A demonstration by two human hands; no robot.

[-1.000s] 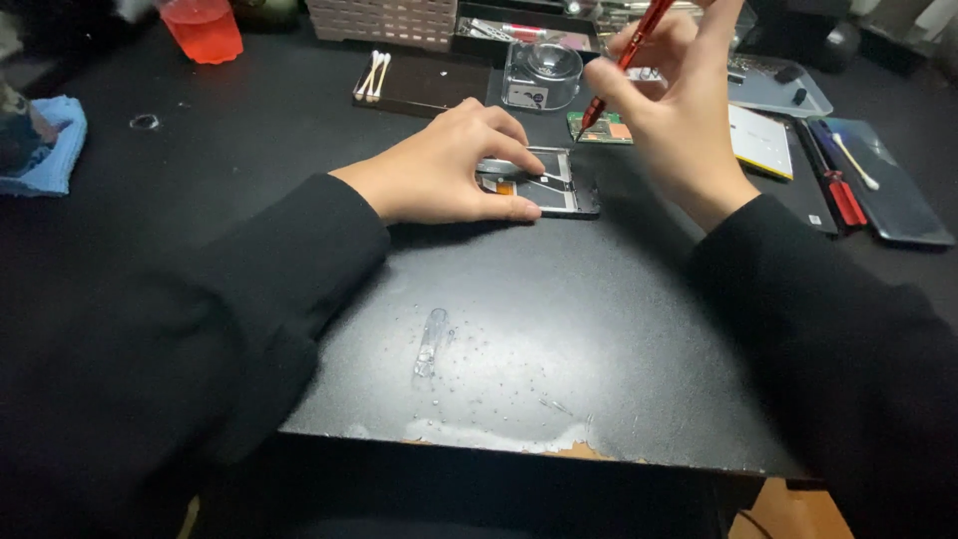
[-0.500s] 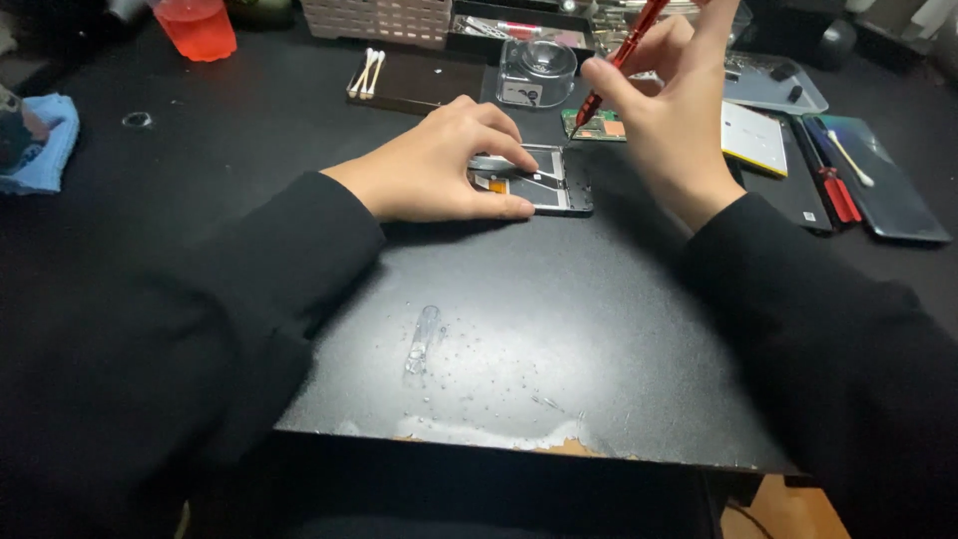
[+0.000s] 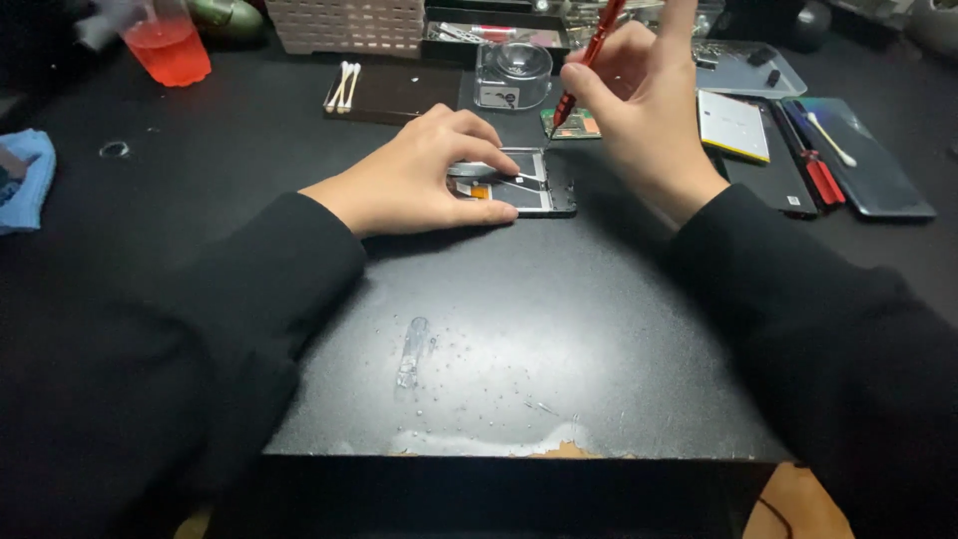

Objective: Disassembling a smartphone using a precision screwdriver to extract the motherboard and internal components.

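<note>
The left hand (image 3: 424, 180) is pressing down on an opened phone (image 3: 524, 185) in the middle of the black mat (image 3: 559, 339), fingers spread over it. The right hand (image 3: 644, 110) is gripping a red screwdriver (image 3: 589, 55), its tip hanging just above the phone's top edge. The mat's near side is giving lots of open room. The back is crowded with a clear dish (image 3: 514, 70) and a battery (image 3: 733, 125). Since half a second ago, both hands are staying almost where they were.

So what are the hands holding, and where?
The right hand pinches a red screwdriver low on its shaft. The left hand presses its fingers on an opened phone, steadying it.
</note>
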